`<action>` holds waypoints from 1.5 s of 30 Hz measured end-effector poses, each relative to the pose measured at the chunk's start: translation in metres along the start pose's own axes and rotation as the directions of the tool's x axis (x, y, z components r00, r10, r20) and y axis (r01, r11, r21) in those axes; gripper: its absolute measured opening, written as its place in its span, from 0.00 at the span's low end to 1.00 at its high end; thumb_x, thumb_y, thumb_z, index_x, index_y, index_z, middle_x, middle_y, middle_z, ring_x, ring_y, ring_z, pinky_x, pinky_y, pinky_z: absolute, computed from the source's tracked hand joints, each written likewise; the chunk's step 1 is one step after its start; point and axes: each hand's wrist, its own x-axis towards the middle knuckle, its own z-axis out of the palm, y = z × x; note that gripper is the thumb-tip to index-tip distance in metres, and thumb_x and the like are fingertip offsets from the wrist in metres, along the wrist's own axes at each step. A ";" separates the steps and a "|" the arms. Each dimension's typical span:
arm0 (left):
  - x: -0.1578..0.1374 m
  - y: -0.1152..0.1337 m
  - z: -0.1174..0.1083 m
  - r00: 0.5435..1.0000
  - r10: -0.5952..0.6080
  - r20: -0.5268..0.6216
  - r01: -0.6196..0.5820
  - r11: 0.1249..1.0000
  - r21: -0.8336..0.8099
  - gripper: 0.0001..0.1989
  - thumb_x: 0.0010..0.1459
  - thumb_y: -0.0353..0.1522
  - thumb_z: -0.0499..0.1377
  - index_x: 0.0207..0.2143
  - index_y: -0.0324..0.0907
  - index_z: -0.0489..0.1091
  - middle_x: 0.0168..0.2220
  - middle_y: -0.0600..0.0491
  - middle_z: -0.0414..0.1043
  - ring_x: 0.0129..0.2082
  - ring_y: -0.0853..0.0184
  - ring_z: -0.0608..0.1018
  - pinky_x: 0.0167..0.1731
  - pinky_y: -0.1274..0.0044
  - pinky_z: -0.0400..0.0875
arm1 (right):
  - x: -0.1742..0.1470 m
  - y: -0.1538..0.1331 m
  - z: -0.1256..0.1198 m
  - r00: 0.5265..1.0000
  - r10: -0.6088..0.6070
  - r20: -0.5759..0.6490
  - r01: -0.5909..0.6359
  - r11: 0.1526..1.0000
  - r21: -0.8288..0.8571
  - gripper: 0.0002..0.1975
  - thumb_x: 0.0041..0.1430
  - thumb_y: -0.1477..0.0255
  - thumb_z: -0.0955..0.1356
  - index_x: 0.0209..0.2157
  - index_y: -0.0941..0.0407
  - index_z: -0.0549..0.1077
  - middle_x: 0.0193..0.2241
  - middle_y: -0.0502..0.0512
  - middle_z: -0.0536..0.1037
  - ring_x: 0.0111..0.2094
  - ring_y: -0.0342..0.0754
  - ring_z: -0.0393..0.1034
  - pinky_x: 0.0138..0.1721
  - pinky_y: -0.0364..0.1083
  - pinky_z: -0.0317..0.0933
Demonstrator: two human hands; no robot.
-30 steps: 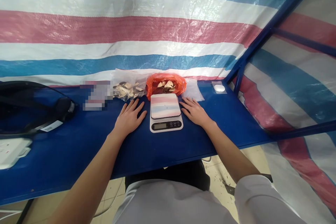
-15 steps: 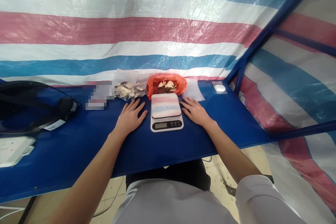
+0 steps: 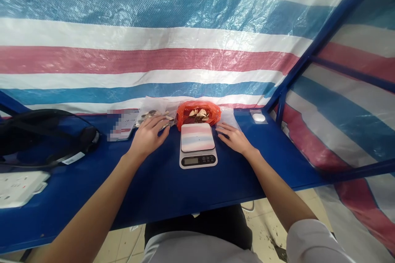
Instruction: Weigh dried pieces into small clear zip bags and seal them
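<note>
A white kitchen scale (image 3: 197, 139) stands on the blue table, its display dark and nothing on its platform. Behind it lies a red plastic bag (image 3: 182, 111), its mouth spread around pale and brown dried slices (image 3: 201, 113). My left hand (image 3: 148, 135) is open over the near part of a clear zip bag (image 3: 154, 104) holding similar slices; whether it touches the bag I cannot tell. My right hand (image 3: 234, 139) is open to the right of the scale, fingers near another clear bag (image 3: 230, 117) that looks flat.
A small white rounded object (image 3: 258, 118) in a clear packet lies at the back right. On the left are a phone-like slab (image 3: 125, 125), partly blurred out, a black headset with a strap (image 3: 83, 144) and a white power strip (image 3: 23, 189). Striped sheeting (image 3: 154, 59) hangs behind.
The view has tilted up a little. My left hand has risen from the tabletop to over the bag of slices. My right hand's fingers are more bent, staying near the flat bag.
</note>
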 end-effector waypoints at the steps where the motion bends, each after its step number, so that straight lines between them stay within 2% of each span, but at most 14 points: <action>1: 0.005 -0.006 -0.001 1.000 -0.016 -0.002 0.016 1.000 0.023 0.20 0.69 0.40 0.49 0.49 0.42 0.76 0.53 0.45 0.78 0.58 0.57 0.76 0.62 0.65 0.66 | 0.002 0.002 0.001 1.000 -0.005 -0.004 0.005 1.000 0.007 0.17 0.69 0.68 0.64 0.54 0.50 0.77 0.60 0.53 0.74 0.64 0.55 0.66 0.62 0.56 0.68; 4: 0.016 -0.025 -0.001 0.996 -0.064 0.054 0.058 0.993 0.099 0.22 0.67 0.42 0.49 0.54 0.43 0.74 0.57 0.43 0.74 0.62 0.50 0.71 0.62 0.59 0.65 | 0.006 0.006 0.007 1.000 0.000 -0.006 0.000 1.000 0.028 0.17 0.68 0.68 0.64 0.54 0.50 0.78 0.60 0.54 0.75 0.64 0.56 0.66 0.62 0.57 0.67; 8: 0.019 -0.042 0.006 0.986 -0.067 0.154 0.044 0.988 0.150 0.25 0.65 0.42 0.50 0.58 0.41 0.72 0.63 0.39 0.68 0.66 0.44 0.66 0.62 0.54 0.62 | 0.007 0.011 0.019 1.000 -0.008 0.007 0.008 0.999 0.046 0.17 0.69 0.67 0.64 0.54 0.52 0.78 0.60 0.56 0.74 0.65 0.57 0.65 0.65 0.59 0.63; 13: 0.017 -0.056 0.014 0.969 -0.072 0.237 0.043 0.991 0.126 0.27 0.62 0.38 0.53 0.63 0.50 0.68 0.66 0.47 0.66 0.67 0.48 0.65 0.65 0.55 0.58 | 0.008 0.015 0.028 1.000 -0.016 0.010 0.015 0.999 0.051 0.18 0.69 0.67 0.63 0.55 0.53 0.77 0.61 0.58 0.74 0.65 0.58 0.64 0.67 0.62 0.59; 17: 0.019 -0.068 0.016 0.960 -0.039 0.277 0.020 0.997 0.071 0.28 0.61 0.38 0.52 0.63 0.50 0.68 0.66 0.47 0.65 0.66 0.49 0.66 0.65 0.56 0.59 | 0.008 0.016 0.029 1.000 -0.021 0.013 0.020 0.998 0.052 0.18 0.69 0.67 0.63 0.55 0.53 0.77 0.61 0.59 0.73 0.65 0.59 0.64 0.67 0.64 0.58; 21: 0.023 -0.074 0.019 0.977 -0.022 0.213 0.015 0.999 0.034 0.23 0.61 0.35 0.51 0.56 0.49 0.73 0.61 0.48 0.70 0.60 0.50 0.73 0.61 0.57 0.66 | 0.007 0.015 0.028 1.000 -0.022 0.008 0.021 0.999 0.048 0.18 0.70 0.67 0.63 0.56 0.54 0.77 0.61 0.61 0.73 0.66 0.59 0.64 0.67 0.63 0.57; 26: 0.022 -0.073 0.024 0.993 -0.006 0.114 0.006 1.000 0.002 0.19 0.65 0.36 0.49 0.50 0.43 0.76 0.56 0.44 0.74 0.55 0.51 0.76 0.57 0.57 0.70 | 0.007 0.014 0.028 1.000 -0.021 -0.001 0.021 0.998 0.058 0.18 0.70 0.67 0.63 0.56 0.52 0.76 0.61 0.58 0.74 0.65 0.57 0.64 0.67 0.62 0.57; 32: 0.018 -0.067 0.026 0.998 -0.051 0.032 0.053 0.996 -0.066 0.18 0.67 0.39 0.49 0.46 0.47 0.76 0.53 0.48 0.76 0.52 0.56 0.75 0.58 0.61 0.68 | 0.008 0.014 0.027 1.000 -0.018 0.005 0.018 0.999 0.035 0.18 0.70 0.67 0.63 0.55 0.53 0.77 0.61 0.58 0.73 0.65 0.58 0.64 0.67 0.62 0.58; 36: 0.018 -0.066 0.026 0.997 -0.078 -0.008 0.077 0.993 -0.093 0.17 0.67 0.40 0.49 0.44 0.46 0.77 0.52 0.47 0.76 0.52 0.56 0.75 0.57 0.62 0.69 | 0.008 0.012 0.025 1.000 -0.030 0.008 0.030 0.999 0.015 0.18 0.70 0.67 0.62 0.56 0.55 0.77 0.61 0.59 0.73 0.65 0.58 0.64 0.67 0.62 0.59; 45: 0.018 -0.063 0.025 0.974 -0.138 -0.177 0.112 0.982 -0.150 0.15 0.66 0.38 0.52 0.40 0.46 0.78 0.49 0.45 0.78 0.49 0.56 0.77 0.54 0.61 0.69 | 0.005 0.011 0.025 0.992 -0.059 -0.115 0.062 0.998 0.024 0.17 0.70 0.69 0.62 0.53 0.54 0.78 0.58 0.58 0.77 0.63 0.57 0.67 0.65 0.60 0.62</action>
